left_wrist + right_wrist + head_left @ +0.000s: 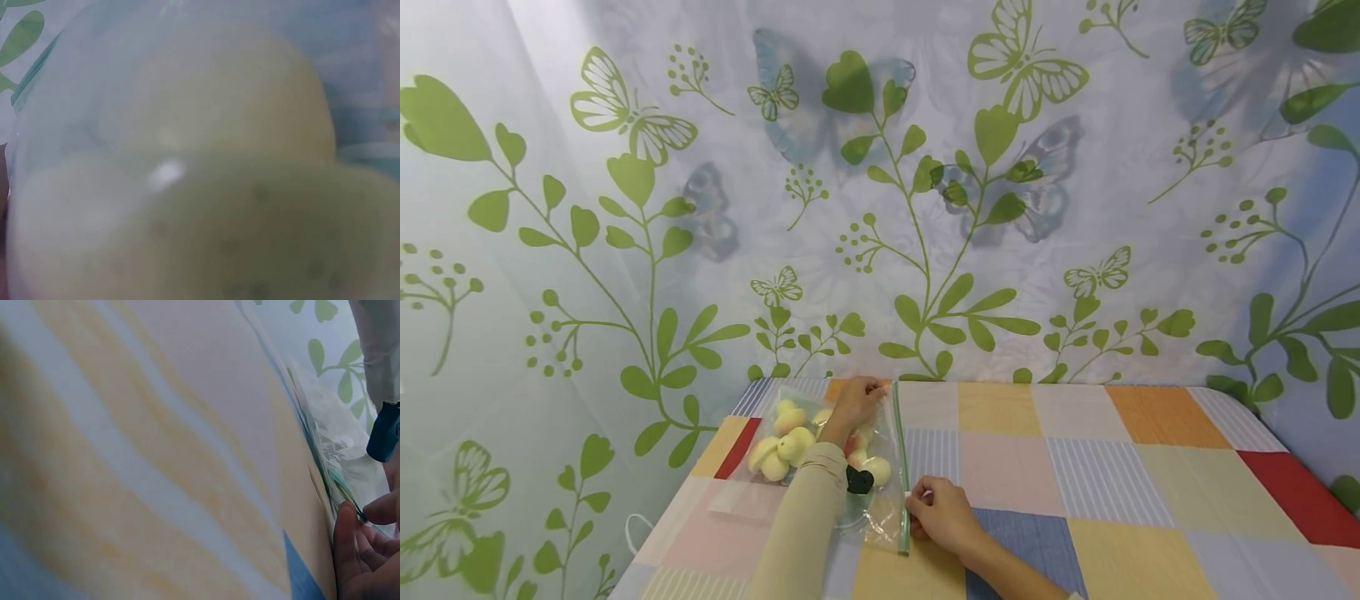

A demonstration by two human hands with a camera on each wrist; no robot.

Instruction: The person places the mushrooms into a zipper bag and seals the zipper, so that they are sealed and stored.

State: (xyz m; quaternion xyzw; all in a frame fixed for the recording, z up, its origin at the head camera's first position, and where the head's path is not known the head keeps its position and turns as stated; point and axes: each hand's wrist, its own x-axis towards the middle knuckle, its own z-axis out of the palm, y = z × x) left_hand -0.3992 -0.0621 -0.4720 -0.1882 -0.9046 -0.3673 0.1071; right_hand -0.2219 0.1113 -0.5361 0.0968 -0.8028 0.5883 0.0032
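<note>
A clear zip bag (886, 523) with a green closure strip (902, 450) along its right edge lies on the cloth. Inside are several pale yellow, round fruit-like pieces (792, 446), some blushed reddish. My left hand (856, 402) reaches across the bag and pinches its far corner beside the strip. Toward the near end of that strip, my right hand (945, 512) pinches a small white slider (908, 495). The right wrist view shows thumb and fingers (381, 507) meeting at the green edge. Pale rounded pieces (237, 94) fill the left wrist view, blurred behind the plastic.
A patchwork cloth (1007, 475) covers the table. Behind it hangs a curtain (880, 208) printed with green leaves and butterflies. A black device (859, 481) sits by the left sleeve, over the bag. A white cord loop (638, 531) shows at the table's left edge.
</note>
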